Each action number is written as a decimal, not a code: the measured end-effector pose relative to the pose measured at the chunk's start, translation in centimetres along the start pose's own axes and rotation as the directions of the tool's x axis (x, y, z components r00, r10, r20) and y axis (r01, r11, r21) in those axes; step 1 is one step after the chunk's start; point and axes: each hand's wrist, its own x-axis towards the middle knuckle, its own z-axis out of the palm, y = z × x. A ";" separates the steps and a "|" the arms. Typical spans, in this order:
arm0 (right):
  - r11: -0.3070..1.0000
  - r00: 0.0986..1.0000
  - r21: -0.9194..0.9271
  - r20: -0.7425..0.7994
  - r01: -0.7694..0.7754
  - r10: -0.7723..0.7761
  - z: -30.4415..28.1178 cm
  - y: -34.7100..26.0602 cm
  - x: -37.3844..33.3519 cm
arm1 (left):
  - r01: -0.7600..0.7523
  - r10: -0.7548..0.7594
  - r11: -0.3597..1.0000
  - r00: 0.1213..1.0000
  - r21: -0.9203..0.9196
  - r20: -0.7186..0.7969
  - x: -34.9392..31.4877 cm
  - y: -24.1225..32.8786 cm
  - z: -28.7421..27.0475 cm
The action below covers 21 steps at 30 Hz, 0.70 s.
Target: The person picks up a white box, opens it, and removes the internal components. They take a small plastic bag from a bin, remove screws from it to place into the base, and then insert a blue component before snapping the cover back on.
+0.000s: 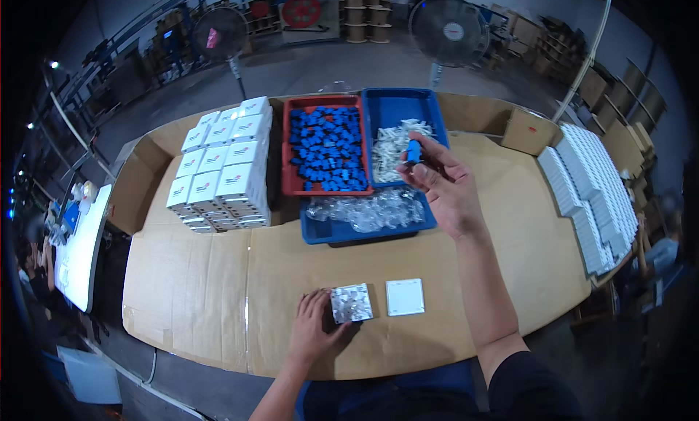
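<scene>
My right hand (445, 184) is raised in front of the blue bin and pinches a small blue plastic piece (413, 152) between thumb and fingers. On the cardboard-covered table, my left hand (318, 325) grips a small square box (352, 303) by its left side and near edge. The box's upper face shows something silvery and crinkled, like foil or clear wrap. Just to its right, apart from it, lies a flat white square plate (405, 297).
A red bin (287, 179) holds many blue pieces. Beside it a blue bin (399, 95) holds small white parts; a nearer blue tray (317, 236) holds clear plastic bags. White boxes (222, 162) are stacked left, white plates (593, 191) right. Cardboard walls (473, 115) edge the table.
</scene>
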 end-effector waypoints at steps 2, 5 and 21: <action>1.000 1.000 -0.024 0.006 -0.011 0.011 0.0 -1.1 -2.1 | 0.045 -0.045 0.999 0.999 0.027 0.003 -0.9 0.1 -0.1; 0.997 0.997 -0.051 0.030 -0.063 0.065 -0.3 -1.7 -4.7 | 0.030 -0.028 0.997 0.999 0.066 -0.036 -1.7 -0.4 0.4; 0.874 0.867 -0.217 -0.363 -0.435 0.342 -1.0 13.4 -17.6 | 0.104 -0.098 0.990 0.993 0.099 -0.061 -2.3 1.8 1.2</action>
